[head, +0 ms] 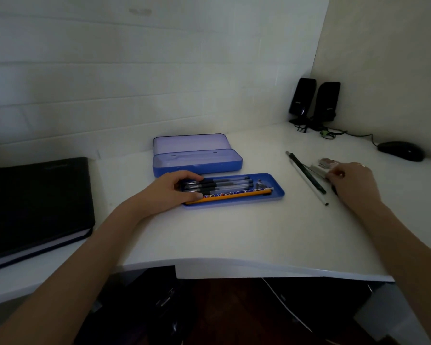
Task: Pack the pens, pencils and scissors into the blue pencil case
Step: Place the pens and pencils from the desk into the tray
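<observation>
The blue pencil case (197,161) stands open at the back of the white desk, lid up. In front of it lies its blue inner tray (276,192), holding several black pens (227,185), a patterned pencil and a yellow pencil (234,196). My left hand (174,190) rests on the tray's left end, fingers on the pens' caps. To the right lie a black pen (306,174) and a white pencil (309,185). My right hand (351,180) lies just right of them, fingertips on a small pale object (320,168); I cannot tell what it is.
A black notebook (35,202) lies at the left. Two black speakers (314,100) stand in the back right corner, with cables and a black mouse (401,150) beside them. The desk's front edge (234,265) curves below my forearms.
</observation>
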The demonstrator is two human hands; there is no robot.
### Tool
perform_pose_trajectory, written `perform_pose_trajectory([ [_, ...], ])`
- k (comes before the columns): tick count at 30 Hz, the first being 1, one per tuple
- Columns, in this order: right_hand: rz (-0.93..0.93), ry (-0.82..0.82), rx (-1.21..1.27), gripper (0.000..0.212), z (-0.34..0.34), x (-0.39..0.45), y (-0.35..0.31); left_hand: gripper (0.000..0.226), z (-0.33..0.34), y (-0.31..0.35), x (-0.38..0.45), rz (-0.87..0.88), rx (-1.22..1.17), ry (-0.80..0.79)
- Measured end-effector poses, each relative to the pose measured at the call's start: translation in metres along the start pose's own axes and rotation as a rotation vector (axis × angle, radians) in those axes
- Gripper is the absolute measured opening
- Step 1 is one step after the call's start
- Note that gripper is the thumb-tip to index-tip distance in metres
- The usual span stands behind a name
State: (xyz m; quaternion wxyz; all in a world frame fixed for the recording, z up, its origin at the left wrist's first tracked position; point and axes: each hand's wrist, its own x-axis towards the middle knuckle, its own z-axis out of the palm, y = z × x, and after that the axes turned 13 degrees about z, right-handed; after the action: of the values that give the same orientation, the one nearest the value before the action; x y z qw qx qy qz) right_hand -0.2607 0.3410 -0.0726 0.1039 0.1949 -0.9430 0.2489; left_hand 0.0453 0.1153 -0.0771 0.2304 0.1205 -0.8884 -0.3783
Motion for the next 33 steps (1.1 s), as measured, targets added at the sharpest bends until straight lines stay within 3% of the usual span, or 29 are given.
perform_pose_trajectory([
  [7,0.099,0.049,-0.076,0.019,0.004,-0.003,-0.003,0.034,0.000,0.002,0.001,0.003,0.021,-0.004],
  [11,0.002,0.094,-0.122,0.029,0.005,-0.005,-0.007,0.034,0.000,0.001,0.000,0.002,0.019,-0.003],
  [14,-0.066,0.063,-0.166,0.036,0.006,-0.010,-0.010,0.034,0.000,0.000,0.001,0.011,0.026,-0.005],
  [19,0.028,0.006,-0.168,0.030,0.006,-0.013,-0.023,0.034,0.000,0.000,0.001,0.005,0.035,-0.006],
  [24,0.007,-0.015,0.026,0.016,0.013,-0.024,-0.037,0.037,0.000,-0.004,0.001,-0.001,0.022,0.000],
  [27,-0.046,0.075,0.092,0.011,0.013,-0.025,-0.041,0.035,0.000,-0.005,0.002,0.000,0.023,-0.003],
  [29,-0.119,0.106,0.291,0.010,0.006,-0.028,-0.045,0.033,0.000,-0.005,0.002,0.000,0.014,0.002],
  [31,-0.233,-0.058,0.520,0.006,-0.003,-0.036,-0.051,0.032,0.001,-0.006,0.003,0.001,0.006,0.002],
  [33,-0.364,-0.257,0.578,0.009,-0.008,-0.048,-0.060,0.031,0.001,-0.006,0.003,0.002,0.001,0.004],
])
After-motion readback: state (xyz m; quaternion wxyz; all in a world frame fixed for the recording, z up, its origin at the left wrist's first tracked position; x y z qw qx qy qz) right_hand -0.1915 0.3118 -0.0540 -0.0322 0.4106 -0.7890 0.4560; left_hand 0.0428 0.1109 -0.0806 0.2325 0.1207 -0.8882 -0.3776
